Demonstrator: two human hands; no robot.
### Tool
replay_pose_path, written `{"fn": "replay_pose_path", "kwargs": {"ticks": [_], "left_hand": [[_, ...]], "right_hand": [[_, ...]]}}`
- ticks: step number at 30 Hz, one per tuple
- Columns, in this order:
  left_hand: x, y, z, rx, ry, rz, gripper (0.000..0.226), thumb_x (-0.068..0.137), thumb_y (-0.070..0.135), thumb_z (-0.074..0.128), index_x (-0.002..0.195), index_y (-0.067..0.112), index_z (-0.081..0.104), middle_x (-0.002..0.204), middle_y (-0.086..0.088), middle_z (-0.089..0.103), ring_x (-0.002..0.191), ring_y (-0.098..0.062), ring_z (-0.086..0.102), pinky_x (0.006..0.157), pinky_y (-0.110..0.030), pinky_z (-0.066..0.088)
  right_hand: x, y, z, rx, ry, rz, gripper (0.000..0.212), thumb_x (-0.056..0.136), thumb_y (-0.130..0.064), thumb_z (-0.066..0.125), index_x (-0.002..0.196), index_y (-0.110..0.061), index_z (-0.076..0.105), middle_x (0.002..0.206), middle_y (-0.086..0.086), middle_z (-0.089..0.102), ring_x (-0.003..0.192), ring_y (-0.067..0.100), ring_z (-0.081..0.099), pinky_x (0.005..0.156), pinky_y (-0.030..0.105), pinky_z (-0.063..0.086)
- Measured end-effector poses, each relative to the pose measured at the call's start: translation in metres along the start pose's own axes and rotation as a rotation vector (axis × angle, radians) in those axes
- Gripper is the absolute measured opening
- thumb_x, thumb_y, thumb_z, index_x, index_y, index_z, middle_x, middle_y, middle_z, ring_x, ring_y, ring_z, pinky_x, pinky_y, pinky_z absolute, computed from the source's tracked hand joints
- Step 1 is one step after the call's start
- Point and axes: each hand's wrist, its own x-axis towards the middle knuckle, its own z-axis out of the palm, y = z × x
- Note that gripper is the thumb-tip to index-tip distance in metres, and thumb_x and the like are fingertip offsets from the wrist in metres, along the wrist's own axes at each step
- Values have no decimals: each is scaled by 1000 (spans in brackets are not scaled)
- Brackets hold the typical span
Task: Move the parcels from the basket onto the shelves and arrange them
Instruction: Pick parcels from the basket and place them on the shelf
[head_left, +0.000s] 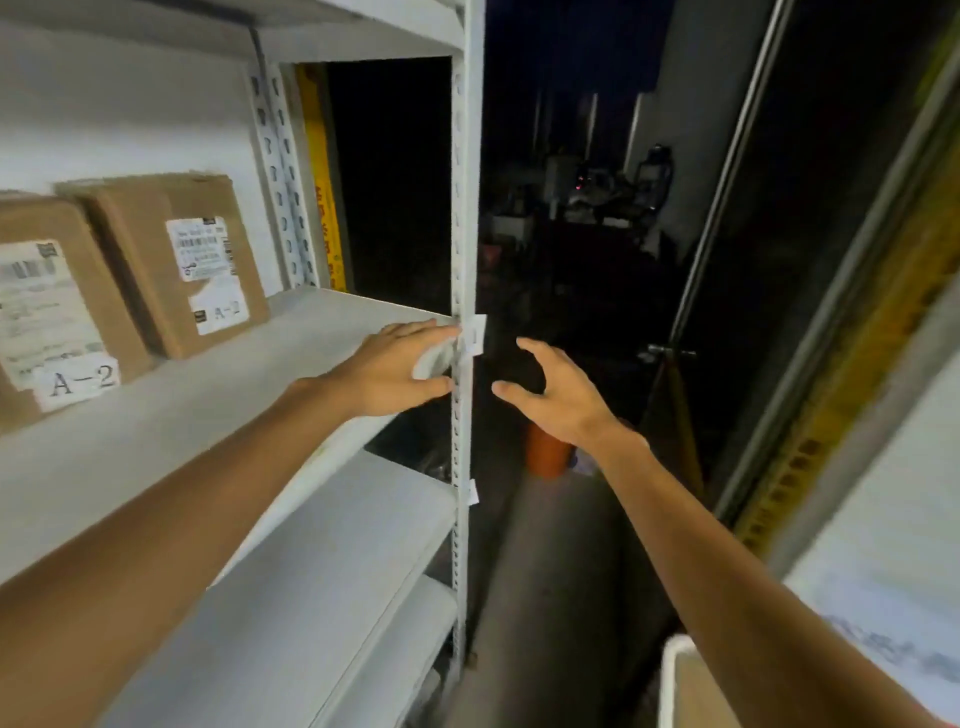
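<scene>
Two brown cardboard parcels stand on the white shelf (322, 332) at the left. The nearer parcel (57, 306) and the farther parcel (182, 260) both carry a shipping label and an "A-2" tag. My left hand (395, 369) reaches to the shelf's front right corner and holds a small white, crumpled piece (434, 358) between fingers and thumb, against the upright post (462, 218). My right hand (558, 395) hovers just right of the post, fingers spread, holding nothing. The basket's white rim (675, 649) shows at the bottom right with something brown inside.
A white paper tag (477, 335) sticks to the post at shelf height. A lower shelf (337, 561) lies below. An orange container (545, 452) stands on the floor of the dark aisle. A yellow-striped frame (831, 415) runs along the right.
</scene>
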Motion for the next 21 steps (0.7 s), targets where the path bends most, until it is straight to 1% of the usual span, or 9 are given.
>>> {"fn": "replay_pose_path", "kwargs": {"ticks": [2, 4, 7, 9, 12, 14, 16, 18, 21], "left_hand": [[2, 34, 25, -69, -20, 70, 64, 92, 39, 58, 148, 35, 28, 158, 4, 23, 145, -20, 20, 117, -43, 21], [0, 65, 55, -99, -90, 136, 65, 92, 42, 57, 148, 38, 26, 158, 5, 22, 145, -18, 19, 116, -39, 21], [-3, 115, 106, -73, -228, 226, 68, 91, 44, 57, 149, 39, 23, 159, 5, 19, 145, -20, 18, 114, -41, 20], [-6, 152, 138, -93, -286, 261, 69, 90, 45, 58, 150, 37, 23, 159, 4, 20, 144, -22, 20, 113, -41, 21], [-22, 205, 191, -188, -389, 325, 68, 91, 42, 59, 150, 33, 25, 157, 4, 25, 143, -16, 24, 111, -33, 24], [-41, 234, 227, -263, -456, 344, 67, 91, 38, 60, 149, 30, 27, 156, 3, 28, 142, -14, 27, 111, -29, 25], [-64, 257, 263, -265, -503, 361, 66, 92, 36, 60, 149, 29, 29, 155, 2, 30, 142, -15, 28, 113, -32, 26], [-85, 275, 294, -198, -562, 388, 66, 92, 36, 60, 149, 28, 30, 155, 0, 30, 142, -20, 28, 115, -36, 26], [-108, 292, 332, -198, -625, 391, 65, 91, 33, 61, 148, 25, 32, 153, -1, 33, 140, -21, 31, 114, -41, 30]], "right_hand": [[-33, 32, -26, -32, 32, 95, 79, 82, -62, 63, 148, -33, 32, 154, 1, 34, 141, 25, 34, 106, 35, 34], [-70, 62, -47, -62, 52, 195, 82, 83, -63, 61, 151, -31, 29, 156, 3, 31, 143, 25, 30, 111, 40, 32], [-134, 107, -68, -128, 44, 311, 82, 87, -60, 59, 153, -26, 24, 159, 5, 26, 147, 23, 23, 118, 46, 26], [-179, 134, -80, -143, 42, 402, 81, 88, -60, 57, 154, -28, 22, 161, 6, 22, 148, 24, 19, 119, 46, 23], [-247, 172, -95, -101, 65, 508, 79, 88, -64, 53, 153, -29, 24, 160, 5, 22, 145, 30, 25, 116, 49, 29], [-289, 197, -99, -68, 73, 568, 77, 89, -63, 52, 152, -26, 28, 159, 8, 26, 144, 30, 27, 115, 48, 30], [-328, 217, -99, -37, 52, 621, 76, 90, -60, 53, 152, -22, 30, 157, 10, 30, 143, 29, 30, 114, 47, 31], [-363, 234, -98, -14, 30, 654, 75, 90, -58, 55, 151, -20, 32, 155, 9, 33, 138, 29, 37, 111, 47, 35], [-404, 255, -97, 21, 1, 697, 70, 92, -50, 59, 149, -16, 35, 152, 10, 37, 139, 29, 35, 112, 45, 30]]}}
